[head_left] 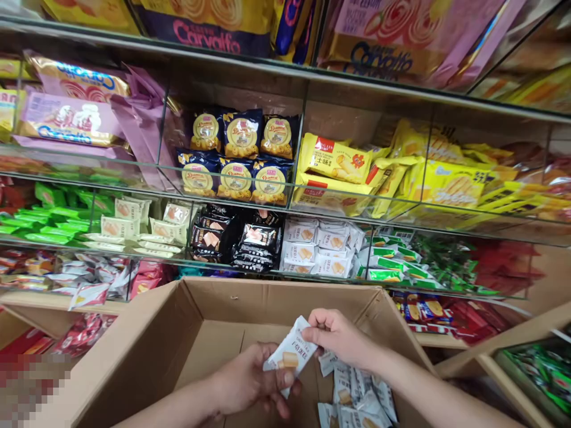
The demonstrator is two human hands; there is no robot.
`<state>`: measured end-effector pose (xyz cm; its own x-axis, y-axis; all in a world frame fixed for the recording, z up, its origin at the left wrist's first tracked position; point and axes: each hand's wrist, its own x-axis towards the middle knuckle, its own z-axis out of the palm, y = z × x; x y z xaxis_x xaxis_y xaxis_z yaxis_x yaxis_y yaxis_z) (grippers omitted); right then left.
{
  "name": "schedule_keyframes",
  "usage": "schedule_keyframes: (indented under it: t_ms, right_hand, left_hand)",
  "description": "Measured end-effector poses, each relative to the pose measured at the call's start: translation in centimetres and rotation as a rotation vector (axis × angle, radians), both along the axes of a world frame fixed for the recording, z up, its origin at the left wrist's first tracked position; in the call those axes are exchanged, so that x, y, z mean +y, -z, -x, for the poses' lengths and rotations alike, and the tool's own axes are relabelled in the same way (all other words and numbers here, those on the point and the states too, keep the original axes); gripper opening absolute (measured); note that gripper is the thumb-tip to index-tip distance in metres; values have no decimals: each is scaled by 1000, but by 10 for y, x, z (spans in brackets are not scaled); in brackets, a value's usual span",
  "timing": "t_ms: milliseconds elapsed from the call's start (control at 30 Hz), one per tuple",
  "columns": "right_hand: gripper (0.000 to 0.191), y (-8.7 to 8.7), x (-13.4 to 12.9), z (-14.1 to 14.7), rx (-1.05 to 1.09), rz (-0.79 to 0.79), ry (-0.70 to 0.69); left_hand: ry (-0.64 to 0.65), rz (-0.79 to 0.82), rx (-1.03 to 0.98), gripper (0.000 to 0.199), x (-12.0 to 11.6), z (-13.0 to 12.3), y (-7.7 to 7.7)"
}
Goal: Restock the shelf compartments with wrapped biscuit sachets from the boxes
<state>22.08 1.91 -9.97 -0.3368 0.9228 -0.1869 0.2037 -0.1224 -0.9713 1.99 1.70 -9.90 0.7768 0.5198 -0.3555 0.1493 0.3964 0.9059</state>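
Nearest the camera, two bare forearms (178, 404) extend over an open cardboard box (276, 297), which contains a loose pile of white sachets (357, 398) in its right portion as viewed. On the shelving (200, 54) behind, one compartment holds stacked white packs (316, 246) between black packets (256, 238) and green-and-white packets (397, 261). A single wrapped cake (292, 348) is held tilted over the box between both hands, the left hand (243, 380) gripping its lower end, the right hand (336, 333) pinching its upper right edge.

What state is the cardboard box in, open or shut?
Open: the cardboard box shows its inside floor, with white packets lying in it.
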Motion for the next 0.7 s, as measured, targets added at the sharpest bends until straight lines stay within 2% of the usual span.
schedule_keyframes:
  t_ms: [67,167,267,367,467,600,700]
  right_hand:
    - [32,-2,2,1,-37,-26,50]
    - [31,-9,0,4,69,-13,73]
    - [36,-16,-7,8,229,109,-40]
    - [33,-17,-10,10,242,182,-96]
    - [32,-14,-8,7,146,123,-51]
    - [24,-9,-10,4,-145,57,-260]
    - [16,-10,-14,4,-303,-36,-268]
  left_hand:
    - [10,12,-26,32,0,-1,-1]
    - [-58,36,-62,33,-2,-5,0]
    - [-135,22,-86,36,-8,-9,1]
    - [-69,-30,-11,39,-9,-9,-2]
    - [-54,-128,81,39,-4,-8,-8]
    - [-270,-164,-31,34,5,-9,-12]
    - [-380,-141,20,30,10,-9,-9]
